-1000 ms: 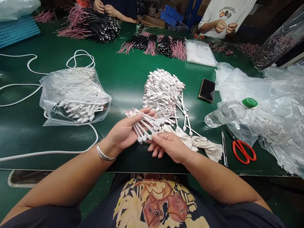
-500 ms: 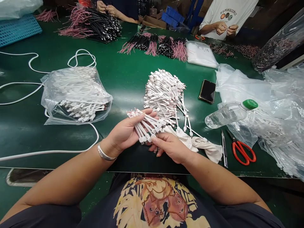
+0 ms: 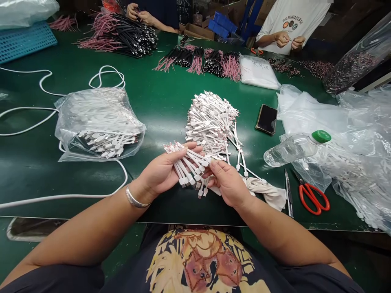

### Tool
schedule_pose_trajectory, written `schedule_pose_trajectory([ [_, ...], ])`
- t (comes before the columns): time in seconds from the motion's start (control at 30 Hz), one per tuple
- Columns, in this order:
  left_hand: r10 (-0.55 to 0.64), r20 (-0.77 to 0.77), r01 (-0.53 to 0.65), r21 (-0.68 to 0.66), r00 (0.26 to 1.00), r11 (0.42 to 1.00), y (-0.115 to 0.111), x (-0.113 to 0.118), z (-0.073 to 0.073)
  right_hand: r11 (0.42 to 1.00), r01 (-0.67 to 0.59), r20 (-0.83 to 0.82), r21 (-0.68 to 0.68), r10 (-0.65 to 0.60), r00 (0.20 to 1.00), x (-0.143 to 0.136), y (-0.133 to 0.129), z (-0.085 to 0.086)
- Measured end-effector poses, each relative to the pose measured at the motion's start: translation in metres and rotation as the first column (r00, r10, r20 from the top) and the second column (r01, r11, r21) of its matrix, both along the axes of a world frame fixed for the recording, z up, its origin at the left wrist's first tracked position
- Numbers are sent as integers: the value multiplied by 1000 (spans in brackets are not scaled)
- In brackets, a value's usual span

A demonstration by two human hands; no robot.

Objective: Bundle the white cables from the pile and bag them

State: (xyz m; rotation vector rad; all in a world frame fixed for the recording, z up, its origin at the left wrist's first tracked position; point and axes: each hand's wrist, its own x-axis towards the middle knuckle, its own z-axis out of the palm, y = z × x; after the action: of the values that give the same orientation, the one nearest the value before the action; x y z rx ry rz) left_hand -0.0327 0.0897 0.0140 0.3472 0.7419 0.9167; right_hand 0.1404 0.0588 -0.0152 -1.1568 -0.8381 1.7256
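A fanned bundle of short white cables (image 3: 187, 167) lies across my left hand (image 3: 161, 169), whose thumb presses on top while the fingers support it from below. White plug ends point down and right; reddish wire ends show at the upper left. At the bundle's right side my right hand (image 3: 227, 179) pinches a cable's plug end between thumb and fingers. Just beyond both hands is a large pile of the same white cables (image 3: 210, 118). A crumpled off-white cloth (image 3: 269, 193) sits to the right, partly behind my right hand.
To the left lies a clear bag of white cables (image 3: 94, 118) beside a white cord (image 3: 61, 198). On the right are a phone (image 3: 266, 119), a bottle (image 3: 290, 149), a knife (image 3: 288, 193), red-handled scissors (image 3: 313, 197) and plastic bags (image 3: 360, 150). Two people work across the table.
My right hand has moved up and right along the bundle, from the lower plug ends to its right side. More hanging plugs show below. My left hand stays nearly still.
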Motion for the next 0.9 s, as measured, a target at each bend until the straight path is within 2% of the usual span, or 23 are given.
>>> schedule_pose_trajectory([
  [0.23, 2, -13, -2, -20, 1000, 1000, 1, 0, -1, 995, 101, 9, 13, -101, 995, 1, 2, 0],
  [0.5, -24, -28, 23, -8, 999, 1000, 0, 1, -2, 990, 127, 17, 57, -128, 992, 2, 3, -3],
  [0.67, -33, -20, 34, 27, 999, 999, 2, -1, -3, 955, 278, -80, 104, -271, 959, 2, 0, 5],
  [0.7, -37, -23, 38, 41, 999, 998, 2, -1, -4, 961, 251, -101, 114, -240, 966, 2, -2, 7],
  [0.73, -38, -31, 40, 67, 999, 997, 2, -1, -4, 979, 172, -113, 106, -160, 981, 1, -3, 8],
  [0.8, -22, -84, 38, 188, 996, 981, -3, -1, -3, 994, -100, -128, 39, 104, 986, 0, -7, 9],
  [0.87, 6, -223, 87, 405, 975, 910, -10, 1, 0, 921, -388, -178, -32, 377, 909, -1, -11, 7],
  [0.9, 11, -324, 166, 514, 946, 841, -15, 2, 2, 871, -490, -212, -40, 472, 856, -1, -13, 6],
])
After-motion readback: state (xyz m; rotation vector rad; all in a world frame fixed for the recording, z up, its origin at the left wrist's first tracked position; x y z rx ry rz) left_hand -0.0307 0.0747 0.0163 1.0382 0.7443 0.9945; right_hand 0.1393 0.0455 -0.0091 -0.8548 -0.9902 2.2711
